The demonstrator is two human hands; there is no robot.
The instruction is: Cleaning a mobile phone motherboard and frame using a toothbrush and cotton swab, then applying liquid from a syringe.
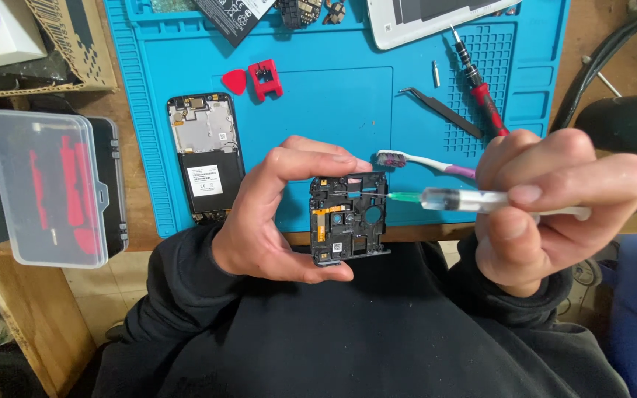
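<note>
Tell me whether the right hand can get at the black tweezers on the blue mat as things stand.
Probably not right away: the right hand is gripping a syringe. The tweezers lie uncovered on the blue mat just above that hand, so the path looks free once the syringe is put down.

The white tablet-like device [436,18] at the top is cut off by the picture's upper edge, as are the dark battery pack [234,16] and the small circuit boards [307,10] beside it. The right hand [554,210] hides the plunger end of the clear plastic syringe [462,199] and the handle of the white and purple toothbrush [425,162]. Inside the translucent plastic case [53,188], red shapes show only as a blur (tools, perhaps). The needle tip on the black phone frame [349,217] is too fine to place exactly.
</note>
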